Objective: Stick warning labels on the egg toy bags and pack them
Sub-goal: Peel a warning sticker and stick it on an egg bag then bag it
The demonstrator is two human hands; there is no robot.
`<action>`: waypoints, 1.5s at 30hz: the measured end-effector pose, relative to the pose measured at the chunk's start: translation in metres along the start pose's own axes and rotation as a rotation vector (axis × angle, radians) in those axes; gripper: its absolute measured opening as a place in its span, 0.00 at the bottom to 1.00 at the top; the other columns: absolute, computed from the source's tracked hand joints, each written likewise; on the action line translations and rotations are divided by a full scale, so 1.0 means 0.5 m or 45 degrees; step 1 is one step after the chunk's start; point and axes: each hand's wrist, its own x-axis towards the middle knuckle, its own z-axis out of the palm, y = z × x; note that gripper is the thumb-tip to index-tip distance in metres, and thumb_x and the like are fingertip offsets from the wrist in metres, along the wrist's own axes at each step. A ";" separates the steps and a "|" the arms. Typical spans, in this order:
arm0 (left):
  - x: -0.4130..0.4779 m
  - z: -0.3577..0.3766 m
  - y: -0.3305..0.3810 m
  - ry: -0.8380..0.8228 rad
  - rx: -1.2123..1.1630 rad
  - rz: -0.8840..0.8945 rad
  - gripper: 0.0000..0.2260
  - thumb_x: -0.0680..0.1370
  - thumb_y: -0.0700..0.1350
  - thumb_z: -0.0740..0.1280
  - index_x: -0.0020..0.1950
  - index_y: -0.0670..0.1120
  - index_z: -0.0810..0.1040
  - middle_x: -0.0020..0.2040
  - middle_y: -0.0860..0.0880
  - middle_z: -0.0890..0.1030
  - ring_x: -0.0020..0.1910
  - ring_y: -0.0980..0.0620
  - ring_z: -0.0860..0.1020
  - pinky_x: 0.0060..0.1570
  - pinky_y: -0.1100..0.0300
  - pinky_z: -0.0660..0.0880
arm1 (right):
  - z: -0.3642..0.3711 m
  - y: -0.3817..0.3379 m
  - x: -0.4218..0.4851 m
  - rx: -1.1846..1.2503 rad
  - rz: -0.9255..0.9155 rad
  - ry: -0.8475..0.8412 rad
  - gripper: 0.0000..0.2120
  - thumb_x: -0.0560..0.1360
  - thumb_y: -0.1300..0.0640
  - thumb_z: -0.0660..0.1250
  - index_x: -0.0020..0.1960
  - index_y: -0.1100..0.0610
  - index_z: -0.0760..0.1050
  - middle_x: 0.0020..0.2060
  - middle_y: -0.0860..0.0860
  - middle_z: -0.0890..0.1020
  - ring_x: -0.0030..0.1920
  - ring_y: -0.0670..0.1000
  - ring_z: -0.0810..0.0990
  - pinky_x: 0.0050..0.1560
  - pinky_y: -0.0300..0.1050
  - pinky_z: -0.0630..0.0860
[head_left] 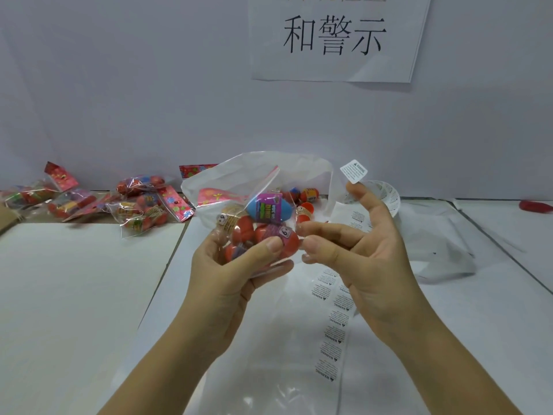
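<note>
1. At the middle of the desk (pixel 478 324), raised above its surface, the left hand (pixel 227 283) grips a clear egg toy bag (pixel 239 232) from below, with the thumb pressed across the front and the fingers curled behind.
2. The bag holds several red-orange eggs and, at the top, a blue egg (pixel 267 208) with a purple sticker.
3. The right hand (pixel 368 259) is just beside the bag, palm turned inward and fingers loosely extended. Their tips reach the bag's right edge, but I cannot tell whether they pinch the plastic or only touch it.
4. One raised finger of the right hand carries a small white warning label (pixel 354 171) stuck to its tip, above and to the right of the bag and apart from it.
5. The two hands are close together, with only the bag's edge between them.
6. Under the right wrist a label strip (pixel 332 330) lies on the desk, running away from the person to a curled roll (pixel 386 194).
7. Behind the held bag a large white plastic bag (pixel 269 166) stands open, with more loose eggs in it.
8. Far left, against the wall, lies a pile of filled toy bags (pixel 143 208) with red card headers.
9. A paper sign (pixel 332 37) with large black characters hangs on the wall.
10. A red object (pixel 535 206) lies at the far right edge, too blurred to identify.
</note>
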 end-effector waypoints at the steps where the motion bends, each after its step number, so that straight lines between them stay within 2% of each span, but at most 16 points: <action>1: 0.001 -0.001 0.000 -0.008 -0.022 0.003 0.29 0.59 0.43 0.77 0.60 0.43 0.77 0.49 0.41 0.85 0.46 0.44 0.85 0.39 0.57 0.82 | 0.002 0.000 -0.001 0.020 0.004 -0.017 0.40 0.59 0.56 0.78 0.63 0.36 0.61 0.46 0.52 0.86 0.47 0.49 0.85 0.44 0.38 0.79; 5: 0.003 -0.007 -0.007 -0.018 -0.079 -0.039 0.23 0.60 0.49 0.74 0.54 0.48 0.83 0.50 0.43 0.84 0.50 0.46 0.83 0.47 0.53 0.82 | 0.022 0.001 -0.013 -0.043 -0.028 -0.005 0.42 0.59 0.57 0.81 0.62 0.35 0.61 0.45 0.49 0.86 0.43 0.47 0.85 0.43 0.37 0.79; 7: 0.001 -0.001 -0.009 -0.004 0.006 -0.076 0.26 0.59 0.52 0.73 0.56 0.47 0.81 0.51 0.45 0.84 0.53 0.45 0.81 0.53 0.50 0.79 | 0.035 0.005 -0.021 -0.017 -0.082 0.038 0.40 0.60 0.57 0.77 0.63 0.36 0.61 0.43 0.51 0.86 0.44 0.48 0.85 0.44 0.35 0.78; 9: 0.000 0.009 -0.010 0.018 0.080 -0.104 0.32 0.57 0.54 0.74 0.60 0.47 0.77 0.51 0.47 0.84 0.51 0.49 0.81 0.48 0.54 0.76 | 0.041 0.010 -0.025 0.012 -0.171 0.118 0.39 0.64 0.58 0.76 0.66 0.39 0.60 0.43 0.51 0.86 0.44 0.48 0.85 0.46 0.35 0.78; 13: -0.003 0.019 -0.014 0.187 0.068 -0.094 0.39 0.57 0.40 0.82 0.66 0.49 0.72 0.56 0.44 0.84 0.50 0.49 0.85 0.42 0.57 0.81 | 0.034 0.015 -0.024 -0.213 -0.479 0.268 0.38 0.68 0.61 0.74 0.68 0.37 0.58 0.44 0.49 0.85 0.46 0.50 0.84 0.53 0.44 0.79; 15: -0.008 0.024 -0.016 0.134 -0.089 -0.132 0.42 0.58 0.38 0.81 0.70 0.45 0.70 0.56 0.42 0.84 0.51 0.45 0.84 0.45 0.55 0.82 | 0.031 0.019 -0.025 -0.445 -0.655 0.285 0.39 0.70 0.60 0.73 0.69 0.36 0.55 0.45 0.45 0.84 0.48 0.51 0.83 0.58 0.53 0.77; 18: -0.012 0.022 -0.012 0.111 -0.345 -0.177 0.39 0.66 0.36 0.76 0.74 0.46 0.65 0.60 0.41 0.82 0.55 0.41 0.83 0.51 0.51 0.81 | 0.029 0.029 -0.026 -0.641 -0.820 0.223 0.40 0.72 0.60 0.74 0.73 0.44 0.53 0.47 0.45 0.84 0.52 0.48 0.82 0.62 0.50 0.74; 21: -0.016 0.021 -0.001 -0.081 -0.405 -0.119 0.17 0.72 0.44 0.70 0.60 0.44 0.80 0.60 0.38 0.81 0.57 0.41 0.82 0.53 0.51 0.81 | 0.029 0.032 -0.029 -0.722 -0.772 0.080 0.41 0.70 0.60 0.75 0.74 0.50 0.53 0.50 0.43 0.82 0.55 0.44 0.81 0.64 0.38 0.70; 23: -0.019 0.022 0.003 -0.091 -0.343 -0.095 0.08 0.74 0.43 0.69 0.51 0.47 0.84 0.56 0.37 0.82 0.54 0.41 0.82 0.53 0.49 0.81 | 0.034 0.028 -0.036 -0.643 -0.661 0.012 0.45 0.69 0.58 0.77 0.74 0.47 0.51 0.52 0.40 0.82 0.57 0.46 0.80 0.63 0.36 0.69; 26: -0.017 0.025 0.009 -0.059 -0.338 -0.099 0.12 0.75 0.43 0.63 0.55 0.44 0.82 0.55 0.39 0.84 0.51 0.43 0.84 0.46 0.52 0.82 | 0.040 0.016 -0.037 -0.420 -0.563 0.095 0.39 0.69 0.54 0.72 0.72 0.41 0.54 0.53 0.43 0.82 0.57 0.52 0.79 0.59 0.40 0.71; 28: -0.017 0.027 0.012 -0.062 -0.377 -0.147 0.16 0.75 0.44 0.62 0.60 0.41 0.79 0.58 0.38 0.83 0.53 0.41 0.84 0.47 0.50 0.82 | 0.037 0.007 -0.027 -0.337 -0.442 0.192 0.36 0.69 0.51 0.73 0.68 0.36 0.55 0.54 0.44 0.81 0.58 0.50 0.78 0.57 0.39 0.73; 31: -0.020 0.026 0.017 -0.133 -0.411 -0.229 0.15 0.76 0.46 0.63 0.55 0.41 0.84 0.58 0.36 0.82 0.54 0.39 0.83 0.50 0.48 0.82 | 0.025 0.008 -0.011 -0.228 -0.092 0.137 0.36 0.65 0.47 0.77 0.64 0.34 0.59 0.53 0.45 0.82 0.54 0.44 0.81 0.53 0.40 0.77; 35: -0.022 0.024 0.024 -0.199 -0.405 -0.245 0.26 0.72 0.57 0.68 0.62 0.41 0.80 0.60 0.38 0.82 0.54 0.43 0.83 0.48 0.53 0.81 | 0.018 0.017 -0.005 -0.092 -0.028 0.159 0.34 0.61 0.52 0.75 0.61 0.37 0.63 0.47 0.47 0.85 0.49 0.47 0.84 0.47 0.37 0.79; 39: -0.009 0.028 0.013 0.014 -0.218 -0.183 0.10 0.69 0.46 0.74 0.49 0.46 0.85 0.51 0.43 0.85 0.47 0.44 0.85 0.44 0.53 0.83 | 0.014 0.013 -0.001 -0.067 -0.127 0.259 0.37 0.61 0.56 0.75 0.62 0.38 0.61 0.47 0.45 0.85 0.49 0.47 0.84 0.45 0.33 0.78; 42: -0.001 0.018 0.007 0.196 -0.114 -0.164 0.12 0.68 0.47 0.71 0.50 0.45 0.80 0.44 0.44 0.86 0.42 0.41 0.85 0.33 0.56 0.82 | 0.010 0.011 0.000 -0.082 -0.137 0.261 0.37 0.60 0.55 0.75 0.62 0.37 0.60 0.48 0.46 0.85 0.49 0.46 0.84 0.46 0.33 0.78; 45: 0.003 0.010 0.008 0.223 -0.082 -0.209 0.05 0.74 0.42 0.69 0.48 0.42 0.81 0.44 0.41 0.86 0.40 0.41 0.86 0.31 0.58 0.81 | 0.013 0.012 -0.001 -0.085 -0.132 0.245 0.39 0.58 0.53 0.75 0.63 0.36 0.60 0.49 0.46 0.85 0.51 0.47 0.84 0.49 0.36 0.79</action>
